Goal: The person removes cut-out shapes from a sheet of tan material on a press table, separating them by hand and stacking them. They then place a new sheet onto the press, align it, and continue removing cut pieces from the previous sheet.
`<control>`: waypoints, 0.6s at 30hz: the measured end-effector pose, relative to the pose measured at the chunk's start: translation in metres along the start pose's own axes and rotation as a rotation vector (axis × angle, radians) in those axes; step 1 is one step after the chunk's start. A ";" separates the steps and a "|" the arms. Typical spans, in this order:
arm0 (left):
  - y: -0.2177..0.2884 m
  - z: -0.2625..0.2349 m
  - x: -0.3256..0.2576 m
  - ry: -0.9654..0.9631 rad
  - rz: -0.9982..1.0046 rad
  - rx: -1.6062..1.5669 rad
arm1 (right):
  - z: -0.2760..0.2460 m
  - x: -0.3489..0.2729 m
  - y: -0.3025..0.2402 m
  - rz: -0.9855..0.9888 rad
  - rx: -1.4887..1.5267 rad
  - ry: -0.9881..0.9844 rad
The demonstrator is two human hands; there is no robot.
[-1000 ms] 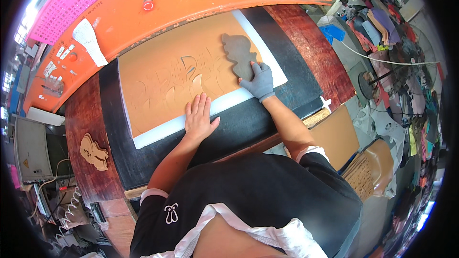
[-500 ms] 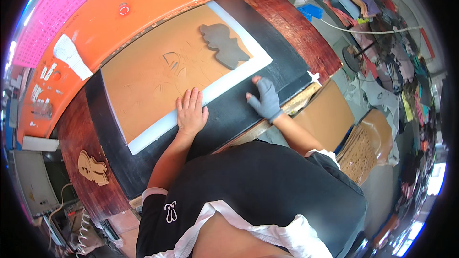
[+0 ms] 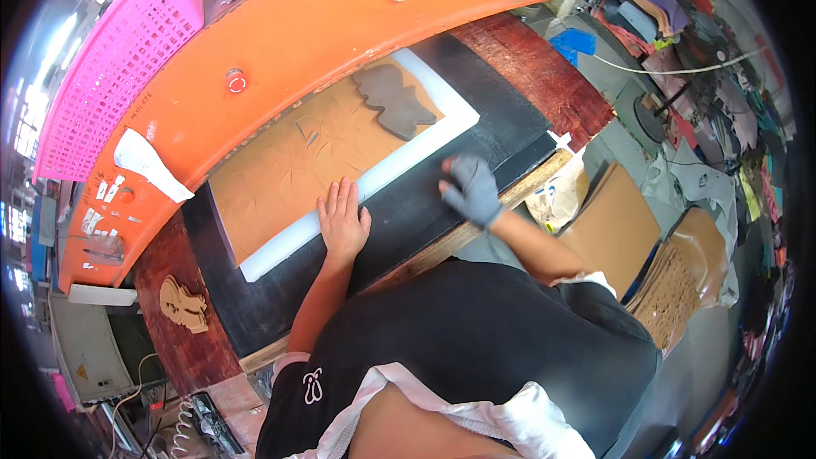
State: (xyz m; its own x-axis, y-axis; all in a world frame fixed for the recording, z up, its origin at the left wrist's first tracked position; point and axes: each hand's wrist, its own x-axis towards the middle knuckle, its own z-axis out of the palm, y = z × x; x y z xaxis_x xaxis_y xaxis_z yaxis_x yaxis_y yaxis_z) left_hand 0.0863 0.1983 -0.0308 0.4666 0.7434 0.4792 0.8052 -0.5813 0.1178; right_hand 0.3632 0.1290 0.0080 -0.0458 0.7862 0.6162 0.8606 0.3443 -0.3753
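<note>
My left hand (image 3: 343, 223) lies flat, fingers stretched out, on the near edge of a tan sheet (image 3: 285, 191) and the white board (image 3: 387, 177) under it. Curved cut lines mark the sheet. A dark grey, figure-shaped flat block (image 3: 396, 105) rests on its far right part. My right hand (image 3: 473, 190), in a grey glove with bare fingertips, is over the black mat (image 3: 425, 201), right of the board. Its fingers are loosely bent, the thumb is apart from them, and I see nothing held. The hand is slightly blurred.
An orange machine beam (image 3: 314, 42) with a red button (image 3: 235, 81) runs along the far side. A pink basket (image 3: 127, 64) stands beyond it. A tan figure-shaped block (image 3: 183, 304) lies on the red board at left. Brown sheets (image 3: 614, 212) stand beside me at right.
The view has tilted, showing more of the orange beam, whose lower edge appears closer to the grey block. My right hand's fingers have bent inward a little. My left hand stays on the sheet.
</note>
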 end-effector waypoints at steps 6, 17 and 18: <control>-0.014 0.006 0.022 -0.001 -0.057 -0.040 | 0.069 0.116 0.050 0.064 -0.075 -0.120; -0.008 -0.003 0.016 -0.085 -0.084 -0.127 | 0.085 0.121 0.058 0.112 -0.010 -0.118; -0.007 -0.004 0.014 -0.084 -0.079 -0.126 | 0.085 0.119 0.058 0.099 -0.018 -0.103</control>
State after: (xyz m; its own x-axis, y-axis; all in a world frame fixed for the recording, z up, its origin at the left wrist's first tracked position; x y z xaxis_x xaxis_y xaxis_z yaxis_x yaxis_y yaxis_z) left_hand 0.0858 0.2111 -0.0215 0.4367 0.8105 0.3904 0.7907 -0.5528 0.2631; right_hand 0.3644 0.2864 0.0008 -0.0111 0.8649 0.5018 0.8725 0.2535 -0.4177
